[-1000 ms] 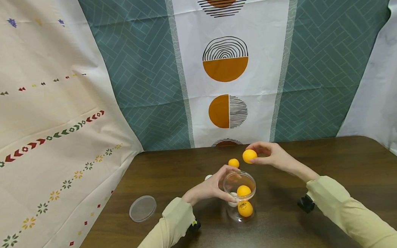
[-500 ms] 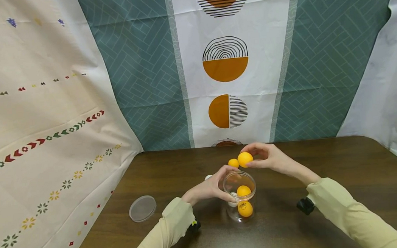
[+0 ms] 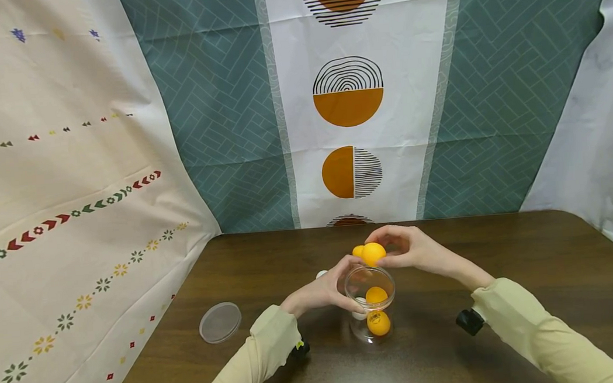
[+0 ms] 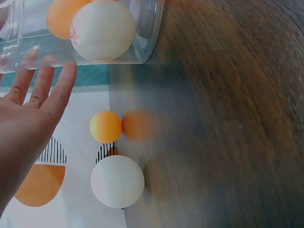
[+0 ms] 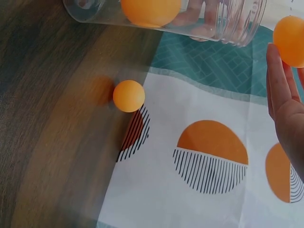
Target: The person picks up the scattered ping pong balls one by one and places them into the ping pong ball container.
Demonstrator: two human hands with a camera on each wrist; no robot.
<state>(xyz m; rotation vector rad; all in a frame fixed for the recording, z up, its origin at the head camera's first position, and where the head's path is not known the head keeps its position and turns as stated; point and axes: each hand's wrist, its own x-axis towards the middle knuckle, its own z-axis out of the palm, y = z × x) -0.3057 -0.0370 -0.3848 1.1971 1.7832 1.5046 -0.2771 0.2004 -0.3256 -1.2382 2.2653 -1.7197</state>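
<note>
A dark brown wooden table point(image 3: 527, 260) stands against hanging cloths: a teal one with a white stripe of orange half-circles behind, a cream one with small coloured motifs to the left. The landmark is the clear round plastic jar point(image 3: 371, 305), upright near the table's middle with its mouth open upward. Inside it lie two orange table-tennis balls, one above the other, and a white ball low against its left wall.

The left hand point(image 3: 325, 290) is wrapped around the jar's left side near the rim, fingers curled on the wall, steadying it. The right hand point(image 3: 410, 248) pinches a loose orange table-tennis ball point(image 3: 373, 253) between thumb and fingertips. This ball sits just above and slightly behind the jar's far rim, so the mouth lies straight below and a little toward the person; the right hand is the one carrying, reaching in from the jar's right.

Behind the jar another small orange ball point(image 5: 128, 95) rests on the table, and a white ball point(image 4: 117, 181) lies just beyond the left hand. A clear round lid point(image 3: 220, 322) lies flat, well to the jar's left.
</note>
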